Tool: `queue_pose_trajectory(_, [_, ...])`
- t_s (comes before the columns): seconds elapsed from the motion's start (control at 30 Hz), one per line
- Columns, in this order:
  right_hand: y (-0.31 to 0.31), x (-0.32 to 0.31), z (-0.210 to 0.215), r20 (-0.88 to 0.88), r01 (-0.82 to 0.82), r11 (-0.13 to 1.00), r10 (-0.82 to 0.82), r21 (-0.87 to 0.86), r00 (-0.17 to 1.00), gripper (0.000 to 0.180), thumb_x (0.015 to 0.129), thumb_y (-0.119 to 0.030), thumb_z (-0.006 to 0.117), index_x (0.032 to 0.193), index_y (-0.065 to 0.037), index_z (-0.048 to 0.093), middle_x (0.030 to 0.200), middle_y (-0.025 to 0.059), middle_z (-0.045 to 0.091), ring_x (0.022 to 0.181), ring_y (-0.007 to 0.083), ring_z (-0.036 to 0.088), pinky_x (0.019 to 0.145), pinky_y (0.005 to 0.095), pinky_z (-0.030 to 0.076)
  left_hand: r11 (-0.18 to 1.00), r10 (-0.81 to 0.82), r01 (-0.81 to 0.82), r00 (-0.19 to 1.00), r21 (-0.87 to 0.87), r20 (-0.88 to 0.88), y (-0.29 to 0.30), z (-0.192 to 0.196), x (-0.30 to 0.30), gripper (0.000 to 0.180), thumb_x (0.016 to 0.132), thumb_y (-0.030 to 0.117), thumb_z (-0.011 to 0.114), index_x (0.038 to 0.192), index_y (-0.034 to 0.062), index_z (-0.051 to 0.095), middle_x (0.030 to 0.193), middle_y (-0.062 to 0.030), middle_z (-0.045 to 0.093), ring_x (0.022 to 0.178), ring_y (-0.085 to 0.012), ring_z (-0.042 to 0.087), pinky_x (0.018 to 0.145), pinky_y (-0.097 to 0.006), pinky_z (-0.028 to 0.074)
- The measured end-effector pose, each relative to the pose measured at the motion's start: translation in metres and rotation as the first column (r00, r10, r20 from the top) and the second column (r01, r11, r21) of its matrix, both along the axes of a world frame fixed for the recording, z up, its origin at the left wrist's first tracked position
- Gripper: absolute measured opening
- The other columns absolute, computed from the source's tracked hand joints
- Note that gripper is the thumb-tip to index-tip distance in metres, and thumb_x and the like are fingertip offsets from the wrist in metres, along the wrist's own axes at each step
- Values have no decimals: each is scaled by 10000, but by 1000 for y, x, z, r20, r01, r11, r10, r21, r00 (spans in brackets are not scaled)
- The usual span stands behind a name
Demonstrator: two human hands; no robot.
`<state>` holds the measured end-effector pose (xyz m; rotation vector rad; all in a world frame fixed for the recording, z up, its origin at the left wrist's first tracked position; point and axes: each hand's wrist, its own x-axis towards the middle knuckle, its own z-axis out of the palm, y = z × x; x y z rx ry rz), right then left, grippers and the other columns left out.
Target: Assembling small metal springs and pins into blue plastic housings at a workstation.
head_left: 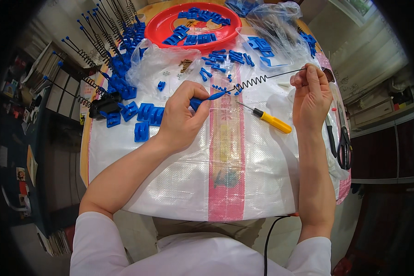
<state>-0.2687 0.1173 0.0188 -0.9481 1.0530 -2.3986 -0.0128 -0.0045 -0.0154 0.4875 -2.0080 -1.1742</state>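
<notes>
My left hand (181,112) is closed round a blue plastic piece (199,102) with a tapered tip pointing right. From that tip a black wire with a coiled spring section (250,83) runs up to the right. My right hand (312,94) pinches the straight far end of this wire between thumb and fingers. Below the coil, a screwdriver (273,120) with a yellow handle lies on the white woven sheet (179,184). Small blue caps (219,87) are scattered just behind the wire, and blue bow-shaped parts (205,73) lie farther back.
A red basin (154,39) holding blue parts stands at the back. At the far left crowd several blue pieces with upright springs (124,64). Brass-coloured screws (185,65) lie by a clear plastic bag (147,64). Black-handled scissors (344,149) rest at the right edge.
</notes>
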Motion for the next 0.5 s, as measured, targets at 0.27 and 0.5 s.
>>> queue_pose_trajectory(0.27, [0,1,-1,-8,-10,1000,10,-15,1000,145,1002,-123,626,1055,9,655,871,79,658,720,132,607,694,280,502,999,5,-5,1000,41,15,1,0,0,88,913,-15,617,992,-3,579,1016,-53,571,886,-105,519,806,-254,424])
queue_pose_trajectory(0.5, [0,1,-1,-10,6,1000,-6,-2,1000,141,1001,-124,628,1058,2,655,882,75,657,729,130,607,702,279,502,998,-9,8,1000,65,12,1,-1,0,94,912,-19,614,998,-1,579,1014,-46,567,889,-99,513,804,-248,420])
